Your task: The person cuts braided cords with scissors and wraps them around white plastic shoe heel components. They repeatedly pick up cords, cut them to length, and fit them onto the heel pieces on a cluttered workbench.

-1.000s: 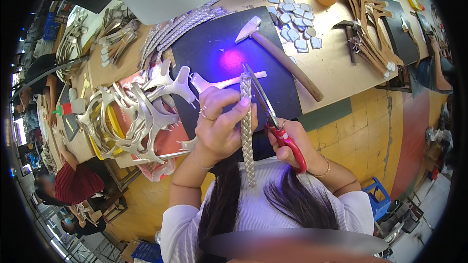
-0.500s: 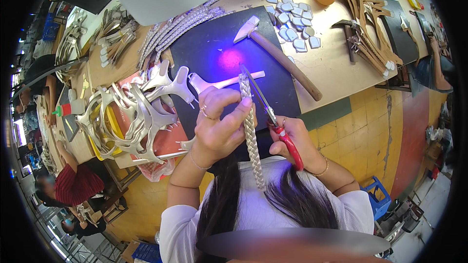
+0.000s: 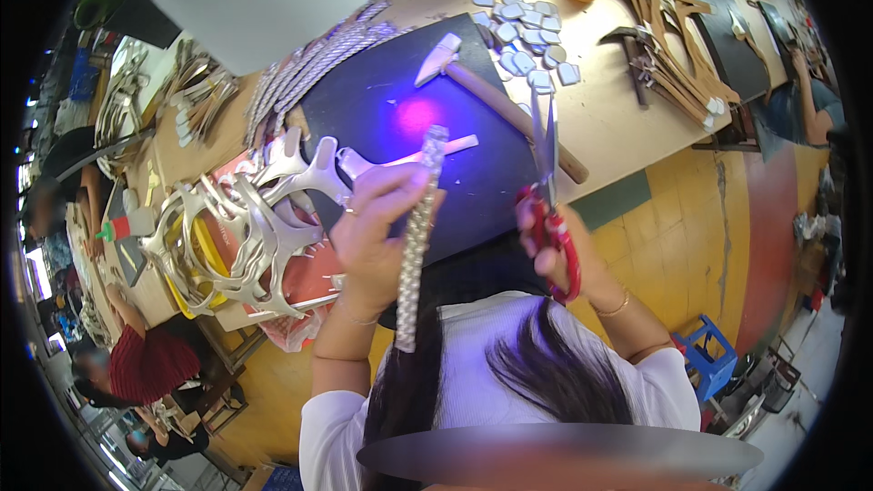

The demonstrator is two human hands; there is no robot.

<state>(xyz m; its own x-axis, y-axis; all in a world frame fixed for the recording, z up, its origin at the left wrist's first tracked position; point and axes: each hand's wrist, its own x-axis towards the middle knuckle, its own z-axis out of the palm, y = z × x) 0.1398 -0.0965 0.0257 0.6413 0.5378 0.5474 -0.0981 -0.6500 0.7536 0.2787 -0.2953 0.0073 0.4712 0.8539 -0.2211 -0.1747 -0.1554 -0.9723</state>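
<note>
Two hands at work over one wooden worktable (image 3: 618,118), items listed by size. Black mat (image 3: 382,100) on the table, lit by a purple glow. Heap of silver cut-out shapes (image 3: 236,227) at my left, beside the mat. Wooden-handled hammer (image 3: 509,109) lying slantwise across the mat's far right part. Beaded silver strip (image 3: 416,241), long and narrow, its long axis running near upright in the view: top end pointing away from me toward the mat, lower end hanging free toward my chest. My left hand (image 3: 377,236) is closed round the strip near its upper part, fingers wrapped about it. My right hand (image 3: 550,245) grips red-handled scissors (image 3: 548,191), fingers through the loops, blades pointing away from me and nearly together, apart from the strip. Small pale blue-grey pieces (image 3: 532,27) scattered beyond the hammer head.
</note>
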